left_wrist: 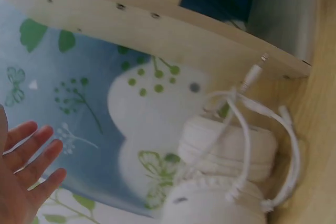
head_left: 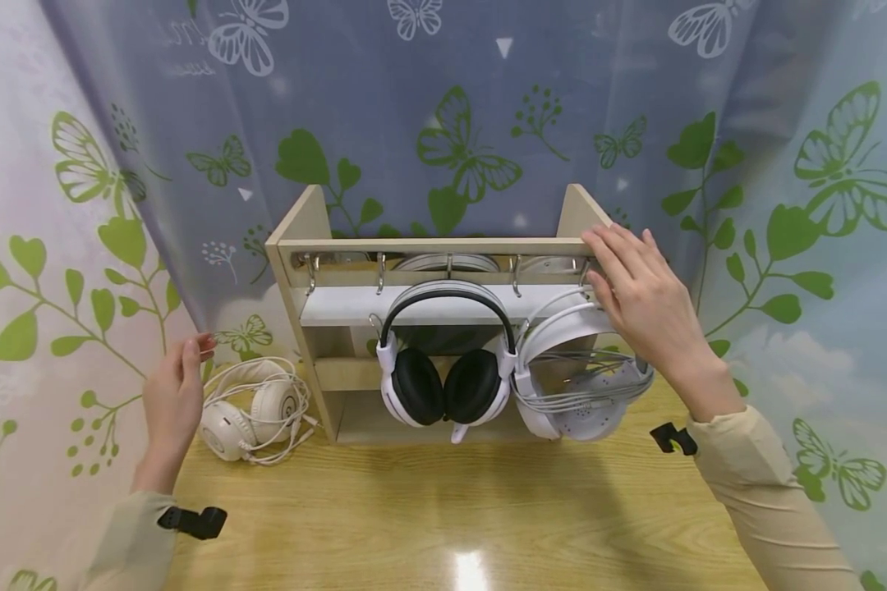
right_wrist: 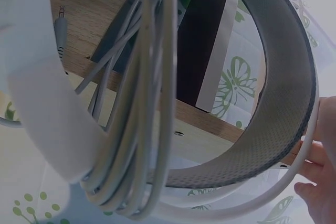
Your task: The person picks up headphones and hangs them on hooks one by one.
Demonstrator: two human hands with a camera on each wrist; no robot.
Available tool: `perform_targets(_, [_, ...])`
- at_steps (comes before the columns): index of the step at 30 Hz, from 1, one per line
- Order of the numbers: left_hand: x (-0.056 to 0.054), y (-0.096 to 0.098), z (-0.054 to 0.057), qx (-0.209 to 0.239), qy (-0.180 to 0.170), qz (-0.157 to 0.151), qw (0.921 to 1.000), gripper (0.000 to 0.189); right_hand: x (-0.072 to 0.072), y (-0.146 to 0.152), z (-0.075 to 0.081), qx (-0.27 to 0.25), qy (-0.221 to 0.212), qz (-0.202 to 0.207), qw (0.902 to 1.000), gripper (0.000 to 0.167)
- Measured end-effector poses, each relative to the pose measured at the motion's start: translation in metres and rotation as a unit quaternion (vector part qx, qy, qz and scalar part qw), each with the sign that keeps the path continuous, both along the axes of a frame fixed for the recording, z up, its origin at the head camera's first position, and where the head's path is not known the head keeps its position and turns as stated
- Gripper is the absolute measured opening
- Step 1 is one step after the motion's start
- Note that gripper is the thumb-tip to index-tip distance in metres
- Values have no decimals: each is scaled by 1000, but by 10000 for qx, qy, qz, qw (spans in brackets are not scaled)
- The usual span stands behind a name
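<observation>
A white over-ear headphone with a bundled grey cable (head_left: 576,402) hangs at the right end of a light wooden rack (head_left: 443,245). My right hand (head_left: 643,287) lies over the rack's top right corner with extended fingers, right by this headphone's headband (right_wrist: 283,51). Beside it, a white headphone with black ear pads (head_left: 417,386) hangs in the middle of the rack. To the left of the rack, my left hand (head_left: 176,394) is in the air with relaxed fingers and holds nothing. Nearest to it, another white headphone (head_left: 225,431) rests on the table with its white cable looped around it.
Metal hooks (head_left: 381,275) line the rack's upper bar. Behind them runs a white shelf (head_left: 340,305). The rack stands on a wood-grain table (head_left: 429,501). Curtains (head_left: 369,98) with butterflies and leaves enclose the back and both sides.
</observation>
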State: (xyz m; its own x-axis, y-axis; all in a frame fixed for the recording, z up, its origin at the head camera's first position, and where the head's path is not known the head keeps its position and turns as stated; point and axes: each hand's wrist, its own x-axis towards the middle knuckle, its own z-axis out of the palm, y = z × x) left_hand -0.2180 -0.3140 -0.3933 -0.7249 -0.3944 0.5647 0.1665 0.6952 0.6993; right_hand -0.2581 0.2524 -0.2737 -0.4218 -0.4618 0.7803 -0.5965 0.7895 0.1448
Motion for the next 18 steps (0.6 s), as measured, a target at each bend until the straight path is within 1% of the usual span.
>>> perform_targets(5, [1,-10,-21,93,-348,69,9993,41,0,0,0,25,-20,-11,10000,49])
perform_targets(7, [2,-12,-28,113,-560,108,9983,40,0,0,0,25,-30,-11,10000,49])
perform_targets(11, [3,-18,-42,-16,-928,151,9956,39,1,0,0,37,-38,-18,10000,50])
perform_targets(15, [4,-22,-55,-182,-1156,-39,9931,40,1,-1,0,36,-26,-17,10000,51])
perform_targets(18, [6,-23,-64,-208,-1350,-183,9905,43,1,-1,1,27,-11,-14,10000,51])
